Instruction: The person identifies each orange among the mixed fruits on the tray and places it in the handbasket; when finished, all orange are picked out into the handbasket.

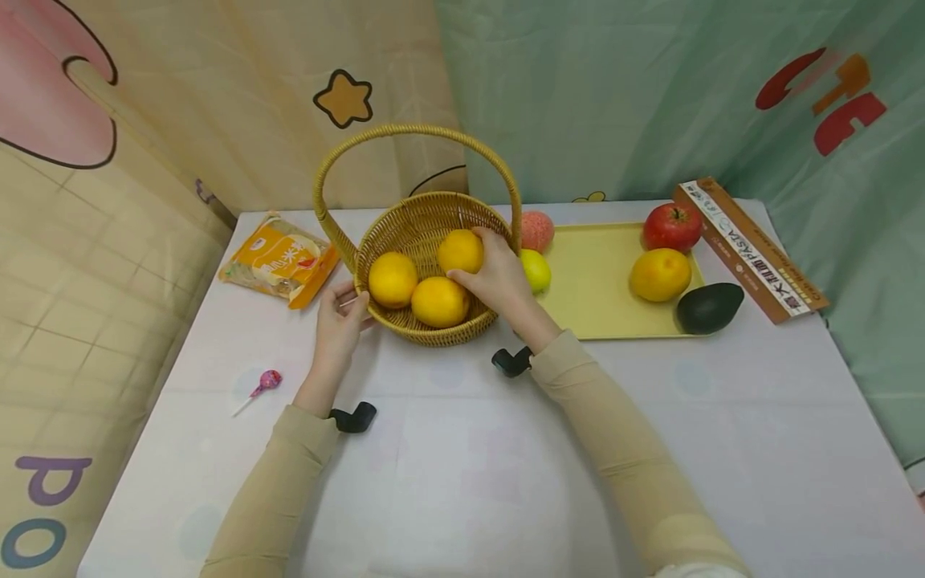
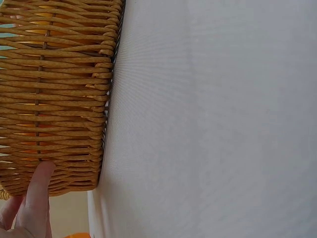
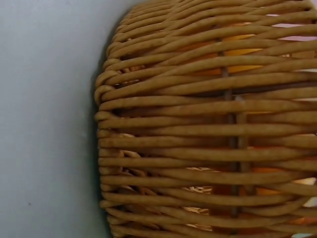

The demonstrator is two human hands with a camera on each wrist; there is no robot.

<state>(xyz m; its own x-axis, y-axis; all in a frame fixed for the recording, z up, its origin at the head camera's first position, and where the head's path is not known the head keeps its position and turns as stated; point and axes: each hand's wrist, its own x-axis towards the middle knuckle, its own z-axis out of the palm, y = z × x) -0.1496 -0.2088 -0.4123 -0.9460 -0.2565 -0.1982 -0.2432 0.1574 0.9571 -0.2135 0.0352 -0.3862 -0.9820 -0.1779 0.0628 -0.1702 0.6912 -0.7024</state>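
Note:
A wicker basket with a tall arched handle stands near the back of the table. Three yellow-orange oranges lie inside: one at left, one in front and one at right. My right hand reaches over the basket's right rim and holds the right orange between thumb and fingers. At the left rim, my left hand holds the basket, a finger lying against the outer weave in the left wrist view. Woven wall fills most of the right wrist view, which hides my right hand.
Right of the basket is a yellow tray with a red tomato-like fruit, a yellow fruit and a dark avocado. A pink ball, green fruit, pasta box, snack bag and lollipop lie around.

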